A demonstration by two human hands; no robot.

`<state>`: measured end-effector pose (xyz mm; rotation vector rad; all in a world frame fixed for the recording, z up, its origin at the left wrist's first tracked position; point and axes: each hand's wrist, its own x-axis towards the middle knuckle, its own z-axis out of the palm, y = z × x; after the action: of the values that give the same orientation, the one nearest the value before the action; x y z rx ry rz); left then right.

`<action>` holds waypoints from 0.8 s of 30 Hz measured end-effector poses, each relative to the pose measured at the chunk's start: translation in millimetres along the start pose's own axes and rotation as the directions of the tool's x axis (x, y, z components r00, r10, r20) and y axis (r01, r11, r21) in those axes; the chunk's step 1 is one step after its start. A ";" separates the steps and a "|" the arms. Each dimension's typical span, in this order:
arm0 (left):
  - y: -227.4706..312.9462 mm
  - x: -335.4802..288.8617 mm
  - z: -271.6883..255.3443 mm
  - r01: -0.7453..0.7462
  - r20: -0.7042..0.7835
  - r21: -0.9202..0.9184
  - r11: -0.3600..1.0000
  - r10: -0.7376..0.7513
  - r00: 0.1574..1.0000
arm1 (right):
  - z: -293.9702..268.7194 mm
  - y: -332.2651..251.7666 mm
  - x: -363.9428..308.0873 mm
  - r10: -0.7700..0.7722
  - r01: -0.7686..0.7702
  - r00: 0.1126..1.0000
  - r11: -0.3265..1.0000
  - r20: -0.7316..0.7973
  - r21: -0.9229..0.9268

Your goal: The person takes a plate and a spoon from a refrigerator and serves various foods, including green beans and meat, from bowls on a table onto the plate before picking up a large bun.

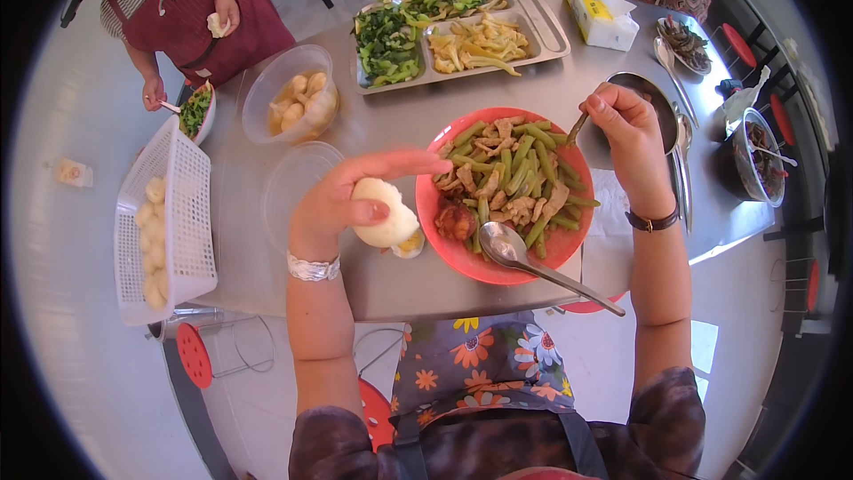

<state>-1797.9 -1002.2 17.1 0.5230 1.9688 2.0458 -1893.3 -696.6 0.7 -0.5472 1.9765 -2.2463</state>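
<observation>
My left hand (346,191) holds a bitten white steamed bun (380,213), thumb across its front, its fingers reaching to the left rim of a red bowl (502,277). A white and yellow piece, like boiled egg (409,244), shows at the bun's lower edge. Green beans with sliced meat (524,169) fill the bowl, with a dark reddish-brown lump at the lower left. A metal spoon (506,244) rests in it, handle over the near right rim. Above the right rim, my right hand (626,124) pinches a thin dark strip (577,128) whose kind I cannot make out.
A steel compartment tray (555,40) of vegetables lies behind the bowl. Left are a plastic tub (262,98), a lid (298,187) and a white basket (191,222) of buns. Right are a dark pan (665,111), spoons and a tissue box (604,13). Another person (195,18) stands far left.
</observation>
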 end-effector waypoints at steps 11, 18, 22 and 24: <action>14.1 -53.9 18.5 0.174 -0.181 -0.040 0.984 -0.178 0.967 | -21.9 -2.4 -51.0 0.135 -0.048 0.958 0.945 -0.252 0.324; -28.6 -60.5 94.2 0.532 -0.095 -0.509 0.677 -0.658 0.747 | -2.5 17.7 -62.6 0.200 -0.134 0.977 0.843 -0.072 0.522; -45.3 -46.2 106.9 0.440 -0.128 -0.607 0.662 -0.627 0.768 | -7.7 28.4 -54.2 0.210 -0.171 0.978 0.807 -0.003 0.565; -45.1 -39.6 109.9 0.397 -0.155 -0.607 0.688 -0.592 0.791 | -5.9 28.4 -51.4 0.184 -0.141 0.983 0.816 -0.021 0.560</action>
<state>-1718.4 -917.0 -28.9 -0.4921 1.3175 2.2493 -1852.0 -679.6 -37.9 -0.2141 1.2159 -2.5833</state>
